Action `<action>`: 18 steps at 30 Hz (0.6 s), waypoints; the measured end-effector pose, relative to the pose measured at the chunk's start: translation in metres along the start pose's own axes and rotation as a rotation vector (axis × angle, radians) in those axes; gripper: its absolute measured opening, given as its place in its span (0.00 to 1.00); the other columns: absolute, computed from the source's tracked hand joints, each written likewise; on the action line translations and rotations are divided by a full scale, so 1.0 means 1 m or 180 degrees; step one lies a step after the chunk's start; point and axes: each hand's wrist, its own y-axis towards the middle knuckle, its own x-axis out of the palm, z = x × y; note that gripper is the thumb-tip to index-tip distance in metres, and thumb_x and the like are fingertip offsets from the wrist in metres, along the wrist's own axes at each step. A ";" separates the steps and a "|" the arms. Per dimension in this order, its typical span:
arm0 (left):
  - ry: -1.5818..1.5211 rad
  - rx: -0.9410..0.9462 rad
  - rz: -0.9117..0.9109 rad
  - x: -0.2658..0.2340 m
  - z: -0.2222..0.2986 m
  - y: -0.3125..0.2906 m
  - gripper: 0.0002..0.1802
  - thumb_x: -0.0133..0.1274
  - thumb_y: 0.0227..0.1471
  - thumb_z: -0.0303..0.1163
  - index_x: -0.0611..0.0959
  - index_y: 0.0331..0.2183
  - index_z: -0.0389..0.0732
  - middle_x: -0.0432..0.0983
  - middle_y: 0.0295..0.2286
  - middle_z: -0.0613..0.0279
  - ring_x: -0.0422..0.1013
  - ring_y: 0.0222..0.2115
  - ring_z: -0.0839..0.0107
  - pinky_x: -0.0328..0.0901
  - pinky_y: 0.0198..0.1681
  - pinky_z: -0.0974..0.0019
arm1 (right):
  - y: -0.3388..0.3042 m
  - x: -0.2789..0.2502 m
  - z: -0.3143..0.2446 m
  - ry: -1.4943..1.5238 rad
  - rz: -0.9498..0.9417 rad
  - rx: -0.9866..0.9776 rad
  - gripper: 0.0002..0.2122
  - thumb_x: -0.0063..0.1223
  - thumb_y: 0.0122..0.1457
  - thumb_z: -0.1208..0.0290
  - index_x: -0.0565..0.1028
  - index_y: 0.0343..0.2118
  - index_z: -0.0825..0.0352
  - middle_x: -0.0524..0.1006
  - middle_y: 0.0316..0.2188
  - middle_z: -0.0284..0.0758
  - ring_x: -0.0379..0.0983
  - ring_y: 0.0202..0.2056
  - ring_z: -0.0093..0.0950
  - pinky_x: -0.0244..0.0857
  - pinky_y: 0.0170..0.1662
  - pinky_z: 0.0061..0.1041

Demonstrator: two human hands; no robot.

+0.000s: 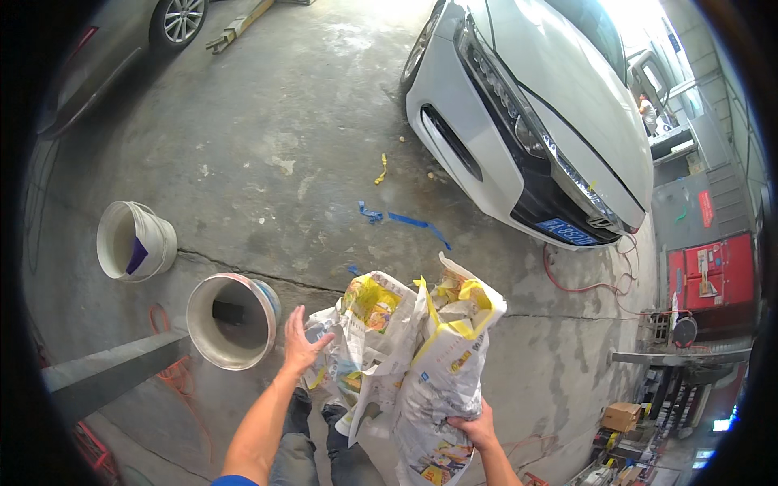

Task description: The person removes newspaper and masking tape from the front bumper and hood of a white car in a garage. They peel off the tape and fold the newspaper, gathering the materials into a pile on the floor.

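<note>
A large bundle of crumpled newspaper (377, 328) with yellow masking tape along its edges hangs in front of my legs. My right hand (476, 425) grips the lower right side of its tall, folded part, the fingers partly hidden by the paper. At the bundle's left side, my left hand (303, 344) is open, its fingers spread and its thumb by the paper's edge. I cannot tell whether the thumb touches the sheet. Just left of that hand stands a whitish bucket (198, 316) with a dark thing inside.
A second white bucket (166, 243) stands farther left. A white car (519, 105) is parked ahead on the right, a darker car (105, 57) at far left. Blue tape scraps (417, 221) lie on the concrete floor. A grey metal beam (113, 368) and an orange hose (174, 373) are at left.
</note>
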 end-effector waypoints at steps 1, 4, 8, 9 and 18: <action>0.0026 0.0042 -0.0035 0.000 0.004 0.003 0.61 0.64 0.37 0.63 0.57 0.62 0.36 0.53 0.61 0.44 0.49 0.63 0.50 0.46 0.65 0.52 | -0.009 -0.010 -0.004 0.0024 -0.0002 0.0017 0.34 0.73 0.34 0.77 0.71 0.50 0.71 0.78 0.44 0.36 0.74 0.45 0.27 0.66 0.51 0.28; 0.0273 0.0087 -0.0331 0.001 0.010 0.008 0.64 0.66 0.34 0.63 0.57 0.63 0.38 0.54 0.61 0.45 0.47 0.64 0.51 0.44 0.66 0.52 | -0.023 -0.044 0.007 0.0065 -0.0003 0.0032 0.36 0.73 0.30 0.77 0.71 0.50 0.71 0.78 0.44 0.35 0.73 0.46 0.27 0.66 0.52 0.29; -0.0627 -0.0419 -0.1539 0.002 0.035 0.009 0.64 0.69 0.32 0.58 0.57 0.63 0.37 0.64 0.57 0.42 0.62 0.58 0.51 0.56 0.61 0.57 | -0.039 -0.079 0.016 0.0398 -0.0047 -0.0012 0.35 0.71 0.30 0.77 0.72 0.49 0.71 0.78 0.44 0.35 0.74 0.45 0.28 0.66 0.51 0.29; -0.0524 -0.0420 -0.1746 0.006 0.040 0.003 0.63 0.71 0.32 0.56 0.58 0.62 0.37 0.68 0.54 0.42 0.67 0.54 0.52 0.61 0.58 0.59 | -0.041 -0.086 0.021 0.0579 -0.0040 0.0019 0.35 0.71 0.31 0.77 0.72 0.49 0.72 0.78 0.44 0.35 0.74 0.44 0.28 0.66 0.51 0.29; -0.2225 -0.0598 -0.1779 0.063 0.140 -0.101 0.19 0.67 0.46 0.37 0.84 0.40 0.39 0.82 0.33 0.68 0.74 0.32 0.80 0.69 0.39 0.71 | -0.033 -0.092 0.012 0.0349 0.1009 -0.0224 0.29 0.72 0.36 0.76 0.74 0.46 0.72 0.79 0.40 0.36 0.75 0.41 0.28 0.68 0.47 0.28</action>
